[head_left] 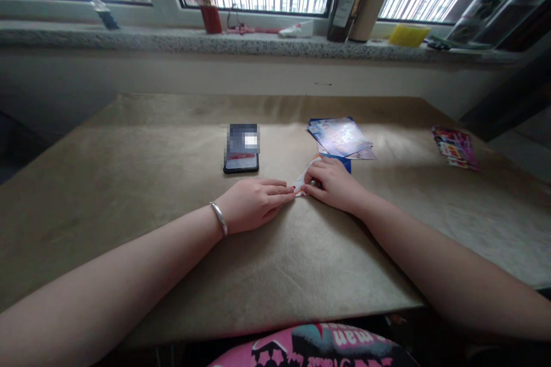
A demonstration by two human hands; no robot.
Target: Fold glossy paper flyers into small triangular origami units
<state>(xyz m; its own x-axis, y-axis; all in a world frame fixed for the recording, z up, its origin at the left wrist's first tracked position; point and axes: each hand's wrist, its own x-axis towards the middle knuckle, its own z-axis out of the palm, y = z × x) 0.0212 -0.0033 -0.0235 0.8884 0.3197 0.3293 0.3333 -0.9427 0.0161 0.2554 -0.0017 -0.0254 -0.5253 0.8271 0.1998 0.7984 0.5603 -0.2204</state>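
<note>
A narrow piece of folded white paper (301, 180) with orange edges lies slantwise on the table between my hands. My left hand (258, 199), with a silver bangle at the wrist, lies with its fingers stretched out, the tips touching the paper's near end. Bent fingers of my right hand (329, 182) press on the paper from the other side, thumb near its lower end, and cover part of it. Just beyond the right hand is a stack of printed sheets (342, 136) with blue ones underneath.
A phone (241, 161) with a partly blurred screen lies beyond my left hand. Colourful cards (455, 148) are piled at the far right of the table (172, 143). On the stone windowsill (163, 39) stand a dark jar (344, 8), a red container (210, 17) and a yellow item (408, 35).
</note>
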